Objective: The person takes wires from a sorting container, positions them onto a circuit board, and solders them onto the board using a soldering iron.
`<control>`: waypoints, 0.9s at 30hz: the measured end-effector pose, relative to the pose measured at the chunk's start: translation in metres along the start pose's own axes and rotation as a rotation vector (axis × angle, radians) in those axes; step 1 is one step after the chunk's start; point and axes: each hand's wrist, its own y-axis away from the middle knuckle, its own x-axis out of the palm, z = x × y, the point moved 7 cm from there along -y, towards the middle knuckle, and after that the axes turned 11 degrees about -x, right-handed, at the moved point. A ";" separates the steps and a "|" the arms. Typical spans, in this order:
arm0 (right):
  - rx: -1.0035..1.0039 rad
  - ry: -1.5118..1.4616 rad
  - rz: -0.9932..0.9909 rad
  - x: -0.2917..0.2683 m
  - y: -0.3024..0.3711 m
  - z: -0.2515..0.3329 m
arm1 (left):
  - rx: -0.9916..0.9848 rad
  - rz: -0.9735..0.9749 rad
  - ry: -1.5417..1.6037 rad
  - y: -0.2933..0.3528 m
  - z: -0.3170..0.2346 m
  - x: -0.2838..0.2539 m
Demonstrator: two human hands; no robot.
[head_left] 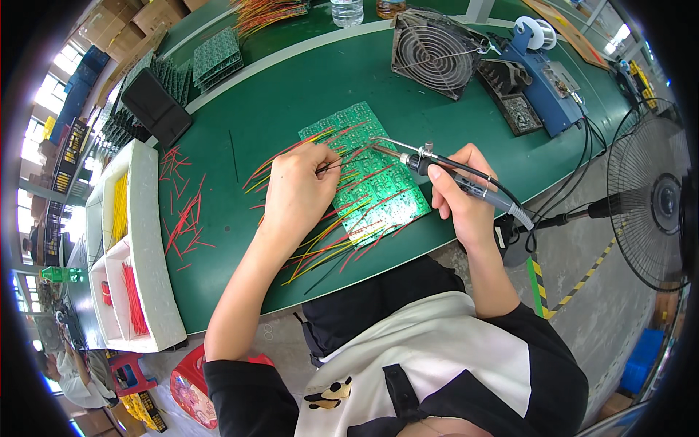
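Note:
My left hand is closed in a pinch on a thin black wire, over the left side of a green circuit board panel. Red, yellow and black wires stick out from the panel's left edge, several passing under that hand. In my right hand is a soldering iron with a thin curved metal feed tube beside its tip. The iron's tip points left at the upper part of the panel, close to the black wire's end; whether they touch I cannot tell.
On the left stands a white foam box of yellow and red wires, beside loose red wires and a black stand. Behind are stacked boards, a square fan and a blue solder feeder. A floor fan stands right.

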 end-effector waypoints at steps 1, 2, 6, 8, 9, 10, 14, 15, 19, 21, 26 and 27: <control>-0.003 0.006 0.006 0.000 0.000 0.000 | 0.000 0.001 0.003 0.000 0.000 0.000; -0.006 0.012 0.012 0.000 0.000 0.000 | 0.000 0.001 0.003 0.000 0.000 0.000; 0.004 0.020 0.008 0.001 0.000 -0.001 | 0.002 0.000 -0.010 -0.001 0.000 0.001; 0.014 0.043 0.023 0.001 0.000 -0.002 | 0.010 -0.001 -0.016 0.000 0.000 0.001; 0.014 0.042 0.024 0.001 0.000 -0.002 | 0.013 0.000 -0.020 0.000 0.000 0.001; 0.012 0.044 0.024 0.002 0.000 -0.001 | 0.016 0.001 -0.023 0.000 0.000 0.001; -0.008 0.032 0.010 0.000 0.000 0.000 | 0.022 0.001 -0.025 0.000 -0.001 0.001; -0.008 0.031 0.011 0.001 0.000 -0.001 | 0.023 0.002 -0.030 0.000 -0.001 0.001; -0.030 -0.024 -0.037 -0.002 0.000 0.000 | 0.032 -0.003 -0.040 0.000 -0.001 0.001; -0.029 -0.015 -0.041 -0.003 0.000 0.000 | 0.027 -0.005 -0.042 0.000 -0.001 0.000; -0.050 -0.030 -0.101 -0.009 0.000 0.001 | 0.009 -0.002 -0.040 -0.001 -0.003 -0.001; -0.052 -0.029 -0.102 -0.010 0.000 0.001 | -0.019 0.015 -0.085 -0.001 -0.005 -0.002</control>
